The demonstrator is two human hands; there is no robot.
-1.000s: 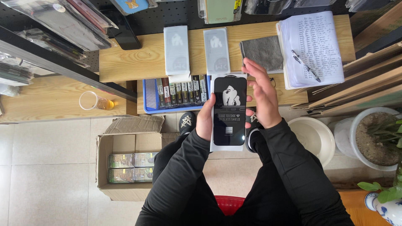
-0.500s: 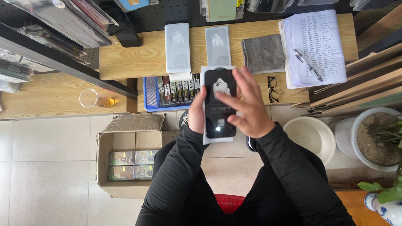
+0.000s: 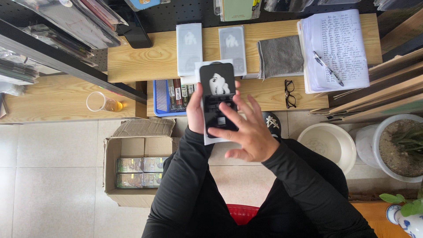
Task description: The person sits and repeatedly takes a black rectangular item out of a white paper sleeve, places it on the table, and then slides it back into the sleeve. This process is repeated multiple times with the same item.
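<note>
Black package (image 3: pixel 218 99) held lengthwise, top end toward the desk (image 3: pixel 145 61).

- The flat package (image 3: pixel 217 94) in the hands is showing a black front with a grey-white animal figure, over a white backing card (image 3: pixel 211 137).
- The sleeves (image 3: pixel 185 185) are showing plain black.
- The two flat packs (image 3: pixel 189 47) on the desk are looking pale grey-white, each with a faint figure.
- The folded cloth (image 3: pixel 280 56) is showing dark grey.
- The desk (image 3: pixel 145 57) is showing light wood grain.
- The tray (image 3: pixel 161 99) is showing blue.
- The notebook (image 3: pixel 339 44) is showing white pages under blue handwriting.
- The cardboard box (image 3: pixel 132 150) is showing brown, its inner packs green.
- The stool (image 3: pixel 240 213) is showing red.
</note>
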